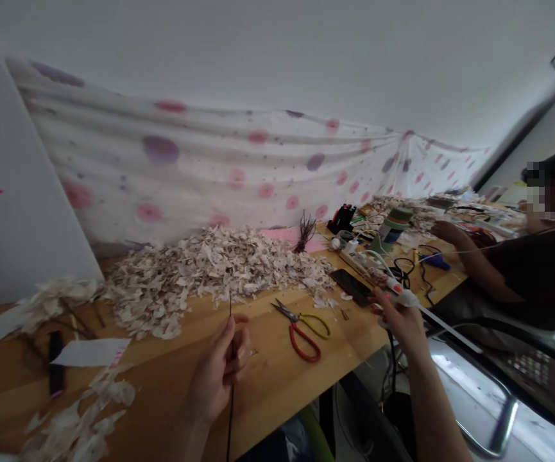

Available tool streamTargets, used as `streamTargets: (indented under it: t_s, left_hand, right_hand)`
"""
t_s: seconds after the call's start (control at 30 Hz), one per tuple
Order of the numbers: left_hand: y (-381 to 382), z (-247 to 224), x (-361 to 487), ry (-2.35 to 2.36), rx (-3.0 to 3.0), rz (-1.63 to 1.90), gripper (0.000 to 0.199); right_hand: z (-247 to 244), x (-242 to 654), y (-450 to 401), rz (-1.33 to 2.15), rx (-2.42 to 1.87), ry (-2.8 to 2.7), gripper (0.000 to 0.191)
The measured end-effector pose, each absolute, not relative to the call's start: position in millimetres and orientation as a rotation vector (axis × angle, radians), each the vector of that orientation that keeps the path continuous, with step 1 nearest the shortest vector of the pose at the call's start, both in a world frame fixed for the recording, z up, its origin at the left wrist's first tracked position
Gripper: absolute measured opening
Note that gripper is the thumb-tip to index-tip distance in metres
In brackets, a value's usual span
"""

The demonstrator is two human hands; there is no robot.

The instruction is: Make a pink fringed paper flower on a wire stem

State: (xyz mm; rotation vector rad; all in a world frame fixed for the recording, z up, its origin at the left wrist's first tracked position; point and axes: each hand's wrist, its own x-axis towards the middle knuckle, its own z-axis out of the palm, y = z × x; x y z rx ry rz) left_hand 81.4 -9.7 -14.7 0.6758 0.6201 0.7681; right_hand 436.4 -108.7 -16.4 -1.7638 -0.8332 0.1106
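My left hand (pixel 224 366) is closed around a thin dark stem (pixel 230 417), which stands upright with its tip just above the fingers. My right hand (pixel 402 324) grips what looks like a glue gun (pixel 395 287) with a small red light. A long white glue stick (pixel 450 329) juts from its back, and a dark cord hangs below the hand. Between the hands, scissors (pixel 301 327) with one red and one yellow handle lie partly open on the wooden table (pixel 267 391). A heap of pale, petal-like flakes (pixel 229 260) lies beyond my left hand.
A black phone (pixel 351 285) and a white power strip (pixel 361 262) lie past my right hand. Dark twigs (pixel 305 234) rest on pink paper. At left are a white strip (pixel 89 352) and assembled pale petals (pixel 85 410). A co-worker (pixel 522 263) sits at the right.
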Motion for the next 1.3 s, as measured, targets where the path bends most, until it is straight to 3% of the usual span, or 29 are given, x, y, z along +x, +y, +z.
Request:
streamTargets:
  t_s: [0.1, 0.3, 0.47, 0.73, 1.3]
  left_hand:
    - [-25.1, -14.8, 87.2, 0.666, 0.657, 0.744, 0.067]
    - [-62.4, -8.1, 89.8, 0.701, 0.655, 0.709, 0.075]
    - [-66.9, 7.7, 82.0, 0.690, 0.819, 0.828, 0.067]
    - [-74.5, 32.3, 83.0, 0.819, 1.110, 0.981, 0.056]
    - [-92.1, 42.2, 102.7, 0.883, 1.088, 1.004, 0.061]
  right_hand:
    - [7.8, 410.6, -119.1, 0.237, -1.627, -0.826, 0.063]
    - [27.9, 316.2, -132.5, 0.546, -1.399, -0.910, 0.055]
    - [45.4, 265.8, -144.0, 0.674, -1.374, -0.862, 0.053]
    - [62.0, 259.3, -138.6, 0.531, -1.267, -1.030, 0.053]
    - [49.8, 268.6, -135.6, 0.420, -1.376, -1.111, 0.059]
